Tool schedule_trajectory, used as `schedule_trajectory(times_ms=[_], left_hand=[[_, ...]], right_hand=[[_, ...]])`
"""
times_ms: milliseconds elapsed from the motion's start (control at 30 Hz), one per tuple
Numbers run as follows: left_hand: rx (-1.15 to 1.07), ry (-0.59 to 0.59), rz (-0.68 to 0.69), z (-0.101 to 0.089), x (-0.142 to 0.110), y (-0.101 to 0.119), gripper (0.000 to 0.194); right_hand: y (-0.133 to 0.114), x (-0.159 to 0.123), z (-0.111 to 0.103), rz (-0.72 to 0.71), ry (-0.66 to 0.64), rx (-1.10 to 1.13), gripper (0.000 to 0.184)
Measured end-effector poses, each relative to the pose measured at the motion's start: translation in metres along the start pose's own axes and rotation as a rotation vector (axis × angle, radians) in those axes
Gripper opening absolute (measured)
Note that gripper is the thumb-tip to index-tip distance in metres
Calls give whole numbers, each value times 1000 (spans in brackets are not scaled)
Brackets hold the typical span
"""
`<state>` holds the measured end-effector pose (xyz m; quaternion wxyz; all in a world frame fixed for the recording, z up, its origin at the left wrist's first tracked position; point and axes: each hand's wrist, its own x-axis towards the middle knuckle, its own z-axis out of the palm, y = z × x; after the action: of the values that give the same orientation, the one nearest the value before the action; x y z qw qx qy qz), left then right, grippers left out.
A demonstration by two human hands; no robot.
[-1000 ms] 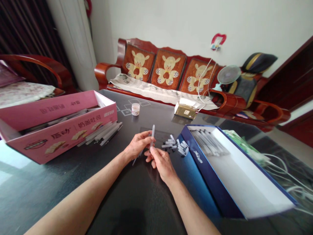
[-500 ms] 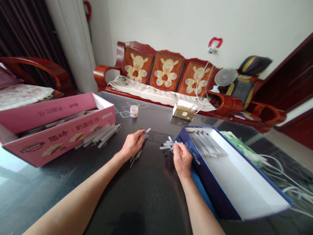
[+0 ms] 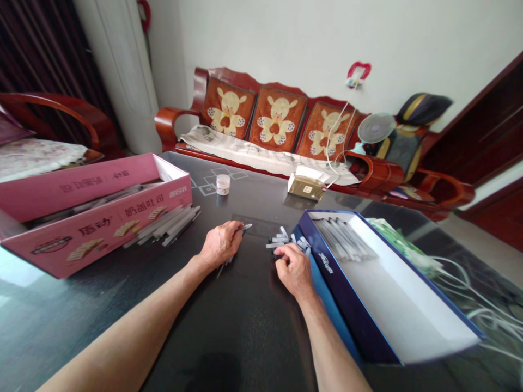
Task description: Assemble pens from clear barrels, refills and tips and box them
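Note:
My left hand [image 3: 220,243] is closed around a slim pen [image 3: 247,226], its pale tip poking out past the thumb and forefinger. Under that palm, thin pen parts [image 3: 223,268] lie on the table, mostly covered. My right hand [image 3: 293,268] has its fingers curled and pinched down at the near edge of a small heap of translucent pen caps [image 3: 281,238] with dark pieces among them. What its fingertips hold, if anything, is too small and hidden to tell. Right of that hand, a blue box [image 3: 359,321] holds a row of pens [image 3: 342,239] at its far end.
A pink carton [image 3: 102,226] with long thin pieces inside stands at left, a bundle of clear tubes [image 3: 165,226] against its side. Farther back are a small white tub [image 3: 223,185] and a tissue box [image 3: 306,187]. Green packaging [image 3: 402,245] and white cables [image 3: 453,275] lie at right.
My right hand has moved left and nearer to me, uncovering more caps beside the blue box. My left hand has lowered slightly and turned, covering more of the pen parts.

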<state>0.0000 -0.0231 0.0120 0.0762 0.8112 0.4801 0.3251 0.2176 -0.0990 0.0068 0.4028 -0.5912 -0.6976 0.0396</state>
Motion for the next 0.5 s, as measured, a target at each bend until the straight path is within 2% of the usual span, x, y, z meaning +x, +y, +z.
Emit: schedule_trajectory(times_ms=[100,167,300,367,433,500], left_hand=[[-5,49,-54,-2,0,1,22],[-10,88,-80,-3,0,1,23],[-11,137,-94,-4,-1,2,23],[-4,152,-88,-3,-1,1,25],[9,157,-79,-2,-2,1,26],[23,153,-72,-1,-2,0,26]], right_hand=[[1,-1,1,-4,-25,8,26],[2,-1,1,-2,9,26,25],[8,0,0,57,292,32,18],[9,3,-2,81,364,25,18],[6,7,-4,61,311,6,19],[0,13,-4,9,178,-59,18]])
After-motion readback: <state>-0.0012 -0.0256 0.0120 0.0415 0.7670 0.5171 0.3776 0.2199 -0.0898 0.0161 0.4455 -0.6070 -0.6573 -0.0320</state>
